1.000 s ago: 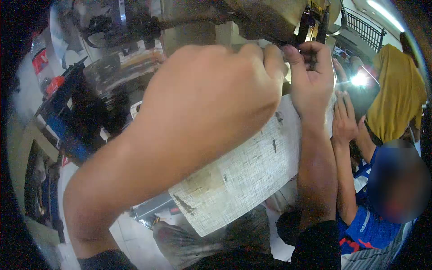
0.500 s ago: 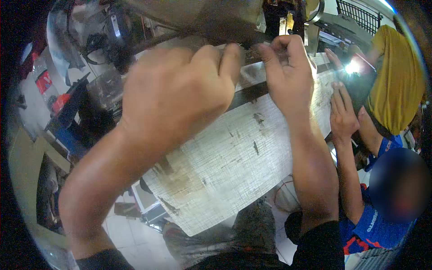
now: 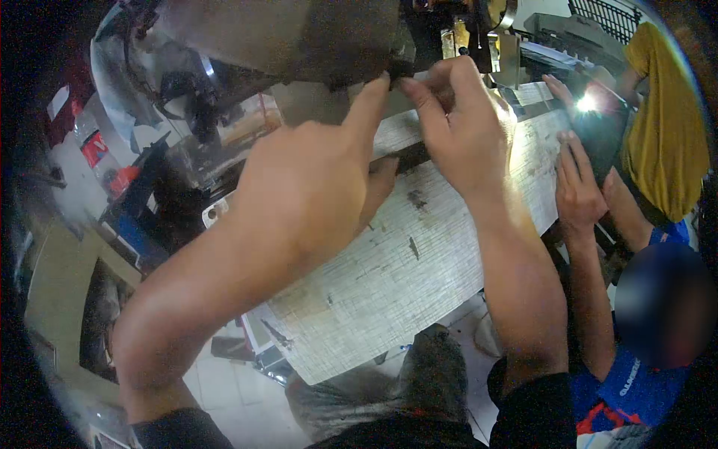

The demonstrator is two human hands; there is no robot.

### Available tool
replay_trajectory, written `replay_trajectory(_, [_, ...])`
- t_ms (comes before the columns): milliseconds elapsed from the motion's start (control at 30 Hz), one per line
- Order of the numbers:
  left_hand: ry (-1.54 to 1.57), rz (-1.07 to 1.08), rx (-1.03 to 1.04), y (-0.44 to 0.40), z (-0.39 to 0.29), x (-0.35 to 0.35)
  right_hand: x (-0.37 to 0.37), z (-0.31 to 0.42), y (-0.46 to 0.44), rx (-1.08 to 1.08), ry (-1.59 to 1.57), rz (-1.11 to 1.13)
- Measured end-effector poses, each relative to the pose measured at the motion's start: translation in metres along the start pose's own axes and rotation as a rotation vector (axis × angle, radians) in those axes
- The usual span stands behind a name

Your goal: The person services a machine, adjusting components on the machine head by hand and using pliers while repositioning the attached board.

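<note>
My left hand (image 3: 307,179) reaches over the worn whitish board (image 3: 374,262). Its index finger points up to a dark part under the big grey machine body (image 3: 299,37), and the thumb stands apart below. Nothing shows in its grip. My right hand (image 3: 464,127) is just to the right, with thumb and bent fingers drawn together close to the left fingertip. Whatever sits between them is too small and dark to make out. Behind that hand rises a machine mechanism with a shiny metal plate (image 3: 508,60).
At the right, another person's hand (image 3: 580,194) rests by the board's edge, near a bright lamp (image 3: 587,102). A mustard-yellow cloth (image 3: 666,127) hangs beyond. On the left are a bottle with a red label (image 3: 94,148) and a beige frame (image 3: 56,299).
My left hand has moved right and slightly down, its index finger now stretched out and the thumb spread. My right hand has shifted a little left in view, fingers still drawn together.
</note>
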State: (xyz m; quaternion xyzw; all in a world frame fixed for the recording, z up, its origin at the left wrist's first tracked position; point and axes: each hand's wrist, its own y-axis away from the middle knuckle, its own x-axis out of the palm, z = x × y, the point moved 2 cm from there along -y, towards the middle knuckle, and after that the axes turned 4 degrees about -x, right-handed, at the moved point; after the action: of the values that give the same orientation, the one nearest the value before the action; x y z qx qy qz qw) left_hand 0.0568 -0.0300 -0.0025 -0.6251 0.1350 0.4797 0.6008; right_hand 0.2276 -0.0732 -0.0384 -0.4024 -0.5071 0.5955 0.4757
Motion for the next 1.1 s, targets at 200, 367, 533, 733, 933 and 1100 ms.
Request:
replay_trajectory(200, [-0.109, 0.127, -0.163, -0.001, -0.011, 0.002, 0.003, 0.001, 0.001, 0.017, -0.037, 0.026])
replay_trajectory(367, [-0.267, 0.038, -0.103, 0.005, -0.006, 0.009, 0.005, -0.005, 0.001, 0.019, -0.064, 0.018])
replay_trajectory(533, [-0.368, -0.221, 0.075, 0.015, 0.011, -0.001, 0.000, 0.000, 0.000, 0.011, -0.005, 0.028])
replay_trajectory(733, [-0.572, -0.523, 0.483, -0.002, 0.027, -0.015, 0.001, 0.000, -0.001, -0.031, 0.043, 0.004])
replay_trajectory(933, [-0.590, -0.630, 0.597, -0.009, 0.026, -0.008, 0.002, 0.000, -0.001, 0.006, 0.006, 0.015])
replay_trajectory(1100, [-0.589, -0.684, 0.616, -0.011, 0.029, -0.008, 0.001, -0.002, -0.001, -0.022, -0.014, -0.003])
